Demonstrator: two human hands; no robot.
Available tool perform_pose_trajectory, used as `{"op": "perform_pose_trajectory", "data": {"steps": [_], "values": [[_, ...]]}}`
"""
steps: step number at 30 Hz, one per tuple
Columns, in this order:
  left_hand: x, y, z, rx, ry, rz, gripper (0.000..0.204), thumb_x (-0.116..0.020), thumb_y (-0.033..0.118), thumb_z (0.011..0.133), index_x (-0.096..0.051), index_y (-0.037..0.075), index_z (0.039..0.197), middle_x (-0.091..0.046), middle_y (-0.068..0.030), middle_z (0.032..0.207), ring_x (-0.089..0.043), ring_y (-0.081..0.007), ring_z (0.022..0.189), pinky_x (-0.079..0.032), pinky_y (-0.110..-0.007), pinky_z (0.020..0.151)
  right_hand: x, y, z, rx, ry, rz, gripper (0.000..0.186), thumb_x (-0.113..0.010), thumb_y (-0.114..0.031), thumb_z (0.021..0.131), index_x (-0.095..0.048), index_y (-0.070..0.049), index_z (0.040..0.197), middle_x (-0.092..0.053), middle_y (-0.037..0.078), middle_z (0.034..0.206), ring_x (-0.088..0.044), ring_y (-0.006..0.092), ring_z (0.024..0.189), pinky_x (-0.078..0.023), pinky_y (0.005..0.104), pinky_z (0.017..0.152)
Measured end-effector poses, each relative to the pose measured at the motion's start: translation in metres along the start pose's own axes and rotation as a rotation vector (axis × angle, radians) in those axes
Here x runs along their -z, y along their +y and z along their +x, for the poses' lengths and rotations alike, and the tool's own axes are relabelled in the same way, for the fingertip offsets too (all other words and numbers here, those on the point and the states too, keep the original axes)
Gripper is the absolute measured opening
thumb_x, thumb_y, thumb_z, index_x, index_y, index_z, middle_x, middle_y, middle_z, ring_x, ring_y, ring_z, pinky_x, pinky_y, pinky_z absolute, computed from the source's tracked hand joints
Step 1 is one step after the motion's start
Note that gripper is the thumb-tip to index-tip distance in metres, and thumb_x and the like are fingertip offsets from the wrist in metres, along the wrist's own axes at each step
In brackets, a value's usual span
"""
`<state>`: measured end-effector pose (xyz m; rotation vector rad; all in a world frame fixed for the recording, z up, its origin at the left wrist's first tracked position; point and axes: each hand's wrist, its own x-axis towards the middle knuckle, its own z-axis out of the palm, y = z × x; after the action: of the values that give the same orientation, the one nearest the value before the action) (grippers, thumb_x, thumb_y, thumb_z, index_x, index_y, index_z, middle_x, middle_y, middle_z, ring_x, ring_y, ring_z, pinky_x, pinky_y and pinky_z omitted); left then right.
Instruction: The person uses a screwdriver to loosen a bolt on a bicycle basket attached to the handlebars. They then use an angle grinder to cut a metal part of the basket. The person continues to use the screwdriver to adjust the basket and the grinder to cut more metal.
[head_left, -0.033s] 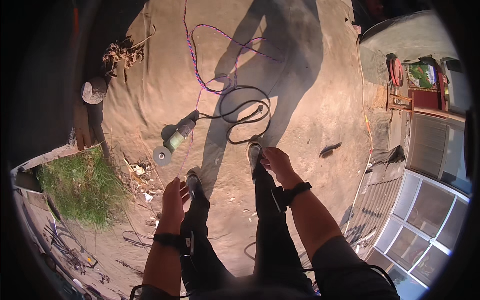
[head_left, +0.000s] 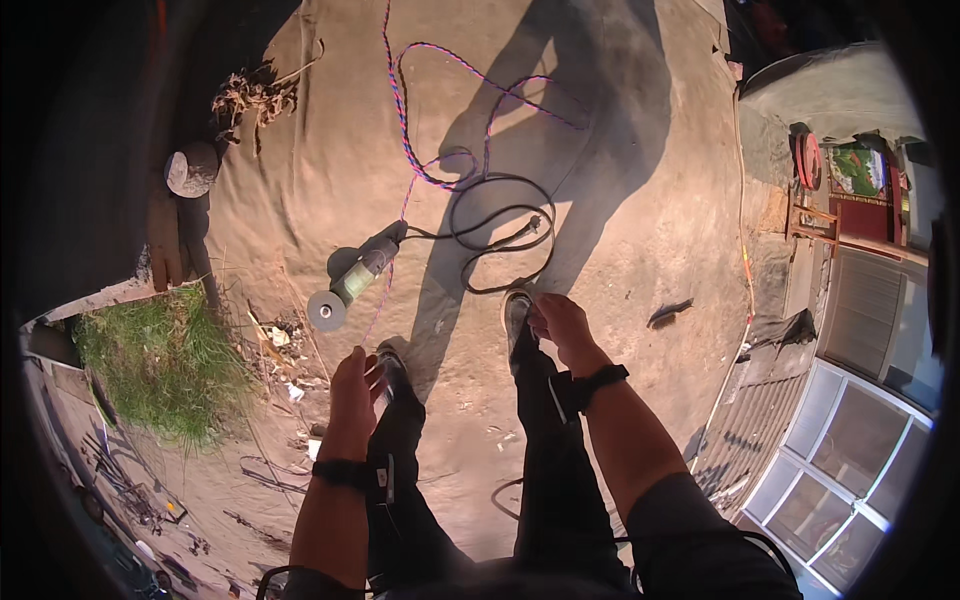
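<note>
Head: grinder [head_left: 358, 277], any lettering unreadable

Bright sunlight, long shadow [head_left: 625, 115], vignetting

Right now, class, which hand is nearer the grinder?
Left. The left hand is below the grinder in the picture; the right hand is farther off, right of it.

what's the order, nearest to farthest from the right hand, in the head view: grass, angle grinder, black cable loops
1. Black cable loops: just ahead of the right hand, slightly left
2. Angle grinder: farther left
3. Grass: far left
</note>
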<state>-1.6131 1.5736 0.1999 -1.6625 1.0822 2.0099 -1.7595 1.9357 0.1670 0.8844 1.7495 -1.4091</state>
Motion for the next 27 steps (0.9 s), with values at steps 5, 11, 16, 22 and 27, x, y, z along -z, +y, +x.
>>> {"op": "perform_pose_trajectory", "data": {"steps": [5, 11, 16, 22, 27], "values": [[-0.057, -0.019, 0.134, 0.026, 0.146, -0.401, 0.061, -0.071, 0.041, 0.103, -0.047, 0.003, 0.144, -0.061, -0.0134, 0.129, -0.063, -0.0312, 0.120, -0.051, -0.048, 0.101, -0.028, -0.014, 0.131, -0.144, 0.090, 0.071, 0.042, -0.071, -0.038, 0.102, -0.060, -0.007, 0.129, -0.065, 0.006, 0.114, -0.071, 0.0234, 0.102, -0.061, 0.0399, 0.089], [-0.079, -0.015, 0.268, 0.050, 0.299, -0.768, 0.065, -0.072, 0.047, 0.100, -0.048, 0.004, 0.143, -0.056, -0.0175, 0.139, -0.061, -0.0355, 0.125, -0.048, -0.052, 0.110, -0.011, 0.039, 0.262, 0.004, 0.080, -0.110, 0.052, -0.070, -0.042, 0.102, -0.058, -0.001, 0.132, -0.064, 0.013, 0.119, -0.068, 0.0265, 0.109, -0.060, 0.0397, 0.091], [-0.054, -0.030, 0.301, -0.027, 0.243, -0.881, 0.052, -0.063, 0.056, 0.102, -0.062, 0.017, 0.136, -0.072, -0.0095, 0.127, -0.070, -0.0332, 0.114, -0.054, -0.048, 0.099, -0.052, 0.030, 0.290, -0.251, 0.194, 0.086, 0.038, -0.067, -0.033, 0.102, -0.066, -0.004, 0.125, -0.069, 0.014, 0.116, -0.071, 0.0281, 0.103, -0.060, 0.0411, 0.084], [-0.073, -0.024, 0.293, -0.087, 0.116, -1.092, 0.046, -0.071, 0.047, 0.099, -0.064, 0.013, 0.130, -0.071, -0.0080, 0.123, -0.068, -0.0278, 0.111, -0.056, -0.051, 0.097, 0.054, 0.088, 0.368, 0.497, -0.022, -0.339, 0.019, -0.065, -0.025, 0.102, -0.063, -0.007, 0.109, -0.070, 0.008, 0.097, -0.072, 0.0225, 0.083, -0.060, 0.0381, 0.071], [-0.040, -0.049, 0.177, -0.159, 0.136, -1.174, 0.040, -0.070, 0.048, 0.095, -0.063, 0.012, 0.110, -0.071, -0.0076, 0.097, -0.070, -0.0281, 0.093, -0.061, -0.044, 0.088, 0.016, -0.031, 0.232, 0.376, -0.207, -0.427, 0.020, -0.062, -0.022, 0.100, -0.062, -0.006, 0.112, -0.063, 0.006, 0.081, -0.064, 0.0192, 0.067, -0.051, 0.0371, 0.059]]}}
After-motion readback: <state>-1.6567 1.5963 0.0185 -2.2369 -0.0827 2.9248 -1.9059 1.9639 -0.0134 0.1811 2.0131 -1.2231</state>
